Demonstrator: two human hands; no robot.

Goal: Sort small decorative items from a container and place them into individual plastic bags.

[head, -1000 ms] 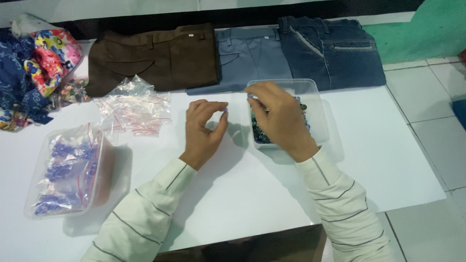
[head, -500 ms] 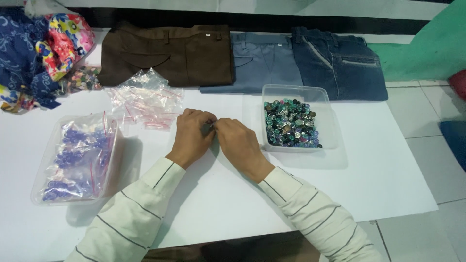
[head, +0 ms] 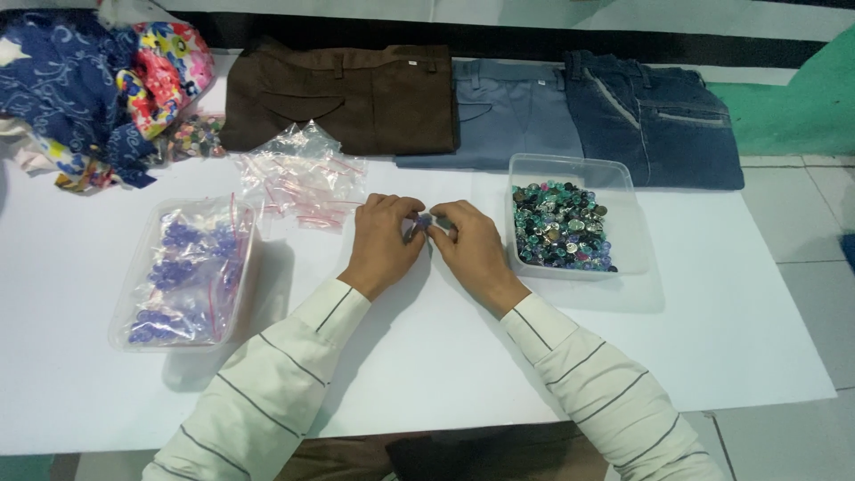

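A small bluish piece (head: 419, 223) is pinched between the left hand (head: 383, 242) and right hand (head: 470, 248), brought together mid-table (head: 712, 338); a tub of beads (head: 563, 224) is set just right; empty zip bags (head: 298, 178) lie toward the far edge; a tub of filled bags (head: 183, 272) sits left; folded trousers (head: 343, 93) line the far edge.

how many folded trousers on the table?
3, in a row along the far edge: brown pair at left, grey-blue pair in the middle, dark denim pair at right. The cloth heap far left could hide more.
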